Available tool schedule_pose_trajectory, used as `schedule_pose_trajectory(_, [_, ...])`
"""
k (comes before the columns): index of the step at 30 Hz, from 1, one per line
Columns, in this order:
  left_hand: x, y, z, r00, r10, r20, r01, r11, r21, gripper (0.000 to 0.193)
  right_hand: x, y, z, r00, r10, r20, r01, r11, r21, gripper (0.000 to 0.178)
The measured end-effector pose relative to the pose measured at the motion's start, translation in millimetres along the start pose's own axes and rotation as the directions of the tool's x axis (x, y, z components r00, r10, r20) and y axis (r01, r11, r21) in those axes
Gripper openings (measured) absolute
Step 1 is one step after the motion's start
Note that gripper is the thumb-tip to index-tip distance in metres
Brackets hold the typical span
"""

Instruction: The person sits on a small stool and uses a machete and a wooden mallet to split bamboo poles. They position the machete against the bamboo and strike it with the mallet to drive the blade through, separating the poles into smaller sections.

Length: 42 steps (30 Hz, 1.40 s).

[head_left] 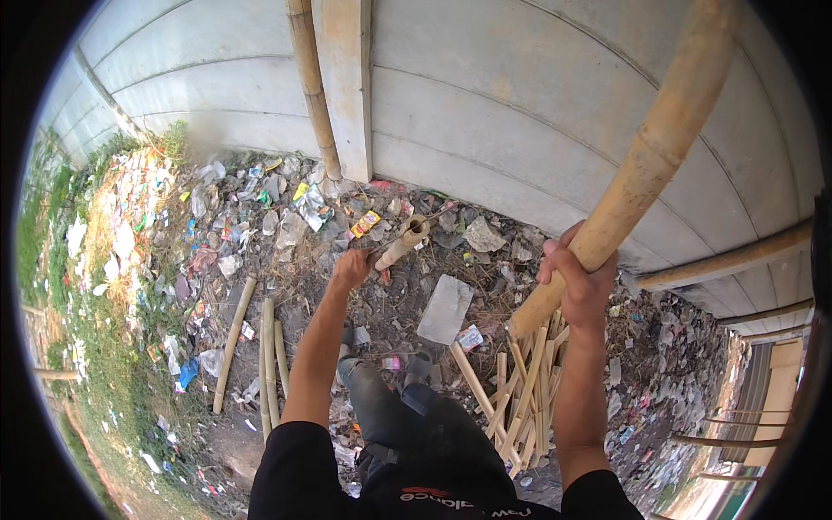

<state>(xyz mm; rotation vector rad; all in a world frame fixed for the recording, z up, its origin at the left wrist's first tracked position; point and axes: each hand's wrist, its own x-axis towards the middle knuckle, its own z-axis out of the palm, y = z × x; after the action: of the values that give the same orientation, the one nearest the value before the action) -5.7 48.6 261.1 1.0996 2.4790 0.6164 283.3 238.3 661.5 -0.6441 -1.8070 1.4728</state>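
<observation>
My right hand (579, 282) is wrapped round a thick bamboo pole (641, 165), which rises slanting to the upper right past the frame's edge. Its lower end hangs over a heap of split bamboo strips (529, 399). Stretched forward, my left hand (353, 269) is closed beside a short hollow bamboo piece (400, 247) whose open end faces up. A thin dark strip shows between that hand and the piece; what the fingers hold is too small to make out.
Bamboo lengths (232, 347) lie on the littered ground left of my legs. A pale flat slab (445, 309) rests ahead of my feet. Beyond stands a grey panel wall (485, 113), with a bamboo pole (314, 87) leaning against it. Rubbish and grass (113, 303) spread leftward.
</observation>
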Motion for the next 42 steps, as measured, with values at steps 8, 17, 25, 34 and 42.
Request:
schedule_pose_trajectory(8, [-1.2,-7.0,10.0,0.993,0.032,-0.117,-0.032,0.999,0.003,0.037,-51.5,155.3,36.3,0.994,0.088,-0.069,-0.097,0.985,-0.143,0.01])
schedule_pose_trajectory(17, [-20.2,50.8,-20.0,0.982,0.173,0.08,-0.186,0.96,0.208,0.025,-185.1,291.8,-7.8,0.586,0.808,-0.062,-0.806,0.572,-0.153,0.013])
schedule_pose_trajectory(25, [-10.2,17.5,-34.0,0.98,0.014,-0.196,0.012,0.991,0.131,0.023,-44.1,124.9,-31.7,0.954,0.287,-0.086,-0.299,0.931,-0.211,0.01])
schedule_pose_trajectory(34, [13.5,2.0,-24.2,0.916,0.197,-0.351,-0.122,0.967,0.223,0.026,-23.1,65.9,35.8,0.996,-0.05,-0.071,0.055,0.996,0.076,0.008])
schedule_pose_trajectory(42, [23.4,12.1,-46.3,0.938,0.32,-0.132,-0.271,0.916,0.296,0.032,-207.5,336.5,21.1,0.515,0.857,-0.001,-0.818,0.491,-0.298,0.013])
